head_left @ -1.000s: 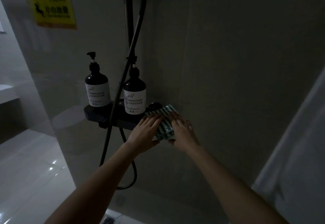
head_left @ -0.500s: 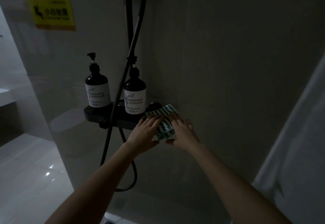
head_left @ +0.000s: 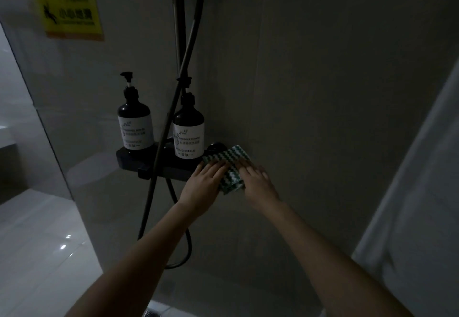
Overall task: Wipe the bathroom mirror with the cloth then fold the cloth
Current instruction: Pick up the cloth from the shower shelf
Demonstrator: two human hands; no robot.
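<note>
Far to the left of my fingers and high up, I see a yellow warning sign [head_left: 68, 14] stuck to the wall. Lower down, still left of my fingers, a dark shelf [head_left: 129, 158] carries two dark pump bottles with pale labels: the left bottle [head_left: 135, 120] stands near the shelf's left end, the right bottle [head_left: 188, 132] stands just beside my left fingertips. A shower hose [head_left: 171, 117] runs diagonally down between the two bottles, passes in front of the shelf and loops below it.

My left hand [head_left: 203, 187] lies flat with its fingers [head_left: 213, 167] straight and together, pressing on the left part of the cloth [head_left: 229, 167]. The cloth, green and white in a zigzag pattern, is folded small and lies at the right end of the shelf, up against the wall corner, with its near edge hanging towards me between my two hands. A dark round knob [head_left: 216, 146] shows just beyond the cloth.

My right hand [head_left: 258, 185] rests on the right part of the cloth, fingers straight and slightly spread, gripping nothing. Well to the right of it hangs a pale curtain [head_left: 409, 204].
</note>
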